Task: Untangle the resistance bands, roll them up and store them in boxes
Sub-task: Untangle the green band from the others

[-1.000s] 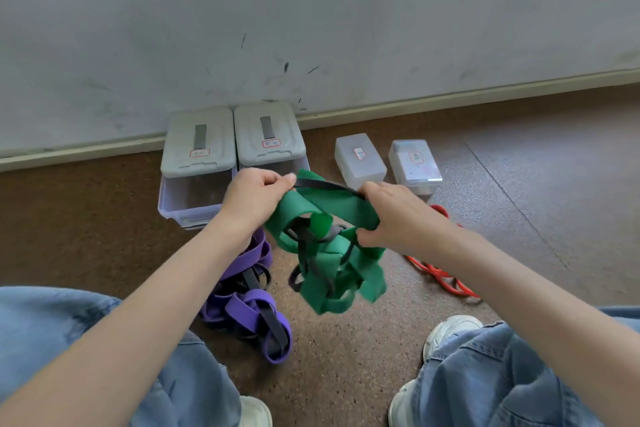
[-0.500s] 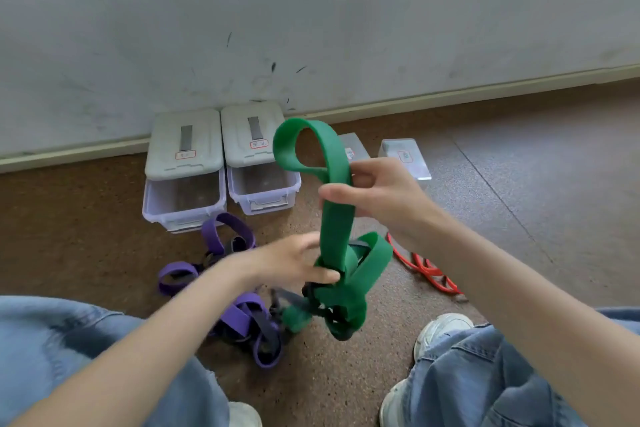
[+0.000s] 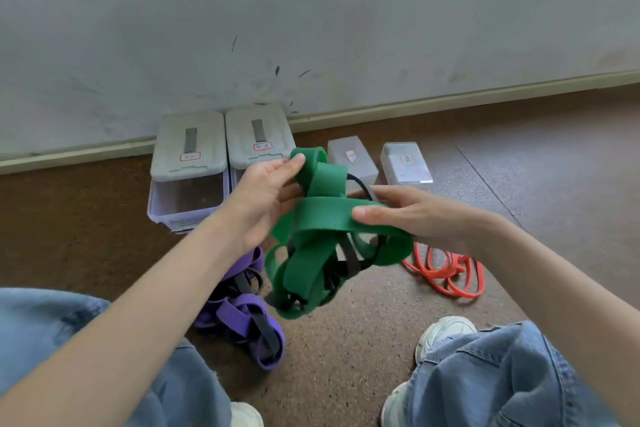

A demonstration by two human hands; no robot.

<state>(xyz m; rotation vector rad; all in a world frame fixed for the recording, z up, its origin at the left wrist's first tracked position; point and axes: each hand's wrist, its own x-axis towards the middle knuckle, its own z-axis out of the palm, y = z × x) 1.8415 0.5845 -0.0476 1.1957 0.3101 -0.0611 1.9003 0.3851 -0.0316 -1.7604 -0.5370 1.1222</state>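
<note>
Half a second ago the right hand (image 3: 412,215) had a long loop of the green resistance band (image 3: 323,218) lifted high while the left worked low at the knot; now the two hands have come level and close together, and the band is bunched into a loose nest of loops between them, held in the air above the floor (image 3: 346,357); the left hand (image 3: 266,194) pinches an upper loop with curled fingers, and the right grips a broad flat stretch under its thumb; a thin black band (image 3: 349,258) is threaded through the green, so I judge the untangling only partly done, with rolling not yet begun.

Against the wall stand two grey-lidded drawer boxes: the left drawer box (image 3: 188,173) shows a clear front with nothing evident inside; the right drawer box (image 3: 258,137) is largely hidden by the left hand, so its contents cannot be told; beside them sit two small lidded boxes, the nearer small box (image 3: 351,158) and the far small box (image 3: 407,163), both closed.

A purple band tangle (image 3: 242,319) lies on the floor under the left forearm; an orange band (image 3: 446,274) lies to the right.
</note>
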